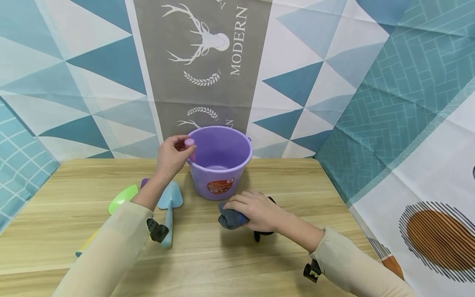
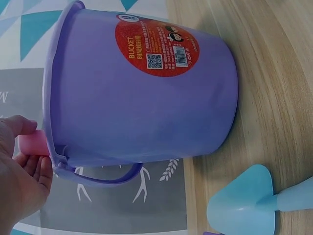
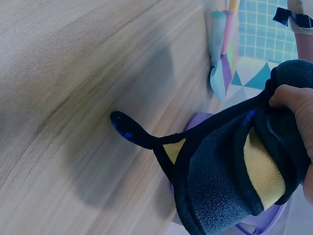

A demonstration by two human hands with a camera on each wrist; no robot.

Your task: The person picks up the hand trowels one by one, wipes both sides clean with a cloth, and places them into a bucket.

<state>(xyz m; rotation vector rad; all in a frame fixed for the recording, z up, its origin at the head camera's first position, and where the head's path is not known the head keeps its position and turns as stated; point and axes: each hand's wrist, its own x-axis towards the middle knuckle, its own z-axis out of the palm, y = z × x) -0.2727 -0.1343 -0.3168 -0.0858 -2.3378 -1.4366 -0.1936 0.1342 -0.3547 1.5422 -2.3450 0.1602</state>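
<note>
At the left rim of a purple bucket (image 1: pixel 219 181), my left hand (image 1: pixel 172 154) pinches a pink cylinder (image 1: pixel 189 142) between thumb and fingers. Its round end points up, and its lower part goes down inside the bucket wall. My right hand (image 1: pixel 256 210) grips a folded dark grey-blue cloth (image 1: pixel 231 218) in front of the bucket, over the table. Black trim, a yellow inner side and a black hanging loop (image 3: pixel 129 131) show on this cloth in the right wrist view. The bucket's handle (image 2: pixel 107 181) hangs down its side.
A light blue toy shovel (image 1: pixel 170 202) lies on the wooden table (image 1: pixel 200 264) beside the bucket. Left of it are a green scoop (image 1: pixel 124 198) and a yellow handle (image 1: pixel 87 242), partly behind my left arm. Patterned cloth (image 1: pixel 297 82) stands behind the table.
</note>
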